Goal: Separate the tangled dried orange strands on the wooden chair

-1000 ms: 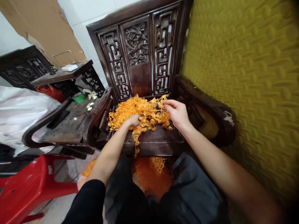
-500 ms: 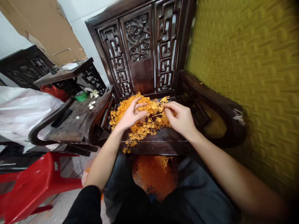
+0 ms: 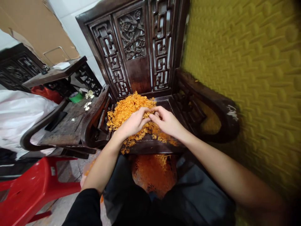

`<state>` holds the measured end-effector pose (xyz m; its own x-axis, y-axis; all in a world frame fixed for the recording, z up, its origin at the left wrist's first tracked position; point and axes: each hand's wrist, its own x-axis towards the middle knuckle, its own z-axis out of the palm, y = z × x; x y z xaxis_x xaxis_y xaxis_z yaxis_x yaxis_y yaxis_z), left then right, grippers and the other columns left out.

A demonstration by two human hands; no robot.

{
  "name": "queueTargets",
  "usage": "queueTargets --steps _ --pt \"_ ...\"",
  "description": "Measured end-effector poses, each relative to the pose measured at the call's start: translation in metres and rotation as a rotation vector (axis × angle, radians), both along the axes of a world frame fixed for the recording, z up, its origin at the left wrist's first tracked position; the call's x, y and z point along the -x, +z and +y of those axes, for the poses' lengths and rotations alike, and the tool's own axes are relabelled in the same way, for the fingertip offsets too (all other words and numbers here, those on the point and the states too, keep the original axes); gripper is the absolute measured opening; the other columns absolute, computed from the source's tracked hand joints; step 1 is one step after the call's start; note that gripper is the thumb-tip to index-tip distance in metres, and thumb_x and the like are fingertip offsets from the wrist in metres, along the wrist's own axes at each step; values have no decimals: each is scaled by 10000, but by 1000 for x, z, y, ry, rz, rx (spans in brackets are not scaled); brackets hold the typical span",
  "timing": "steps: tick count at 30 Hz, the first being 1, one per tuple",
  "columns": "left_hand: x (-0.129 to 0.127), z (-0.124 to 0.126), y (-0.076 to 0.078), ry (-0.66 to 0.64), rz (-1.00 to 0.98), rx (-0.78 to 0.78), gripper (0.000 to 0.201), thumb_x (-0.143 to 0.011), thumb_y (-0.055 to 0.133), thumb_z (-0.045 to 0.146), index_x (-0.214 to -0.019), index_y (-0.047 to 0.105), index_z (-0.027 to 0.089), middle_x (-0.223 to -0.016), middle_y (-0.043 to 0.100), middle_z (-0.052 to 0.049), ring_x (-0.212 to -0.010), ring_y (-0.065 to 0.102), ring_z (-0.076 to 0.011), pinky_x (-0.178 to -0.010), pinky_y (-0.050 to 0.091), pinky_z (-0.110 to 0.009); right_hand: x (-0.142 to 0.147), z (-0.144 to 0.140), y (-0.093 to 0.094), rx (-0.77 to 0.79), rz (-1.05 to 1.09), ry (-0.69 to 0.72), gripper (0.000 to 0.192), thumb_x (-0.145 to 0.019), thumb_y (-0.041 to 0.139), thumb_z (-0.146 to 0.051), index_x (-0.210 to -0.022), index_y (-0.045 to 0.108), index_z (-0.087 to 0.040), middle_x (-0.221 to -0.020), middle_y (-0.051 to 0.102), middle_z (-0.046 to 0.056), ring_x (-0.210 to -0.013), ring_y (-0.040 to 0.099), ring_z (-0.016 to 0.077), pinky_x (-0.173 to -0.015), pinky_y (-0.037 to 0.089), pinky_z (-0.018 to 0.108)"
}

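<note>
My left hand (image 3: 133,124) and right hand (image 3: 166,121) meet fingertip to fingertip, each grip pinching orange plastic sprigs (image 3: 125,108) heaped on the carved wooden chair (image 3: 164,141).

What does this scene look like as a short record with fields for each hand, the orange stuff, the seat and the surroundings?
left hand: left hand rests on the orange sprigs, fingertips meeting the other hand
right hand: right hand pinches at the same spot; whether it grips a sprig cannot be told
orange sprigs: heap of orange sprigs on the seat, some hanging over the front edge
lower heap: more orange sprigs below, between the knees
seat: dark carved wooden chair
left side: red plastic stool, white bag
right side: yellow quilted surface
</note>
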<state>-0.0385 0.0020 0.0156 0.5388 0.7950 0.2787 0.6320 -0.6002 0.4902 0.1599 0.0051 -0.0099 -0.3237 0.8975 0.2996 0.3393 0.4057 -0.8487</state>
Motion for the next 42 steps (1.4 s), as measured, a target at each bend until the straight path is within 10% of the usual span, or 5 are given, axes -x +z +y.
queueTargets --steps 12,23,30,37,42 --pt "3 -4 6 -68 -260 -116 231 -925 675 375 -808 681 176 -772 744 -26 -668 662 -126 -644 485 -246 -19 4 13 188 149 192 368 -817 721 -524 -769 720 -159 -549 468 -46 -511 341 90 -501 236 254" --pt "-7 1 -1 39 -844 405 413 -719 860 476 -706 573 179 -497 569 54 -349 413 -53 -366 279 -194 -5 -2 32 31 194 58 307 -794 740 -463 -728 731 -164 -648 653 16 -589 494 132 -576 366 282" --pt "37 6 22 54 -1310 156 507 -750 849 405 -686 402 175 -513 472 110 -336 286 13 -376 255 -135 -39 10 22 26 463 -244 271 -747 797 -430 -684 680 -194 -569 571 -4 -503 433 125 -497 304 277" --pt "21 29 -11 173 -1246 769 205 -890 697 271 -825 532 168 -1055 708 -95 -735 657 -82 -496 467 -141 -33 17 17 190 671 -142 390 -753 792 -560 -753 647 -198 -604 520 -24 -515 426 101 -489 308 260" --pt "24 50 -25 293 -1451 1003 141 -898 515 39 -963 580 146 -886 645 -48 -592 569 -31 -448 390 -99 -28 33 3 418 725 -282 441 -720 810 -609 -761 665 -194 -606 527 -27 -518 450 106 -498 341 261"
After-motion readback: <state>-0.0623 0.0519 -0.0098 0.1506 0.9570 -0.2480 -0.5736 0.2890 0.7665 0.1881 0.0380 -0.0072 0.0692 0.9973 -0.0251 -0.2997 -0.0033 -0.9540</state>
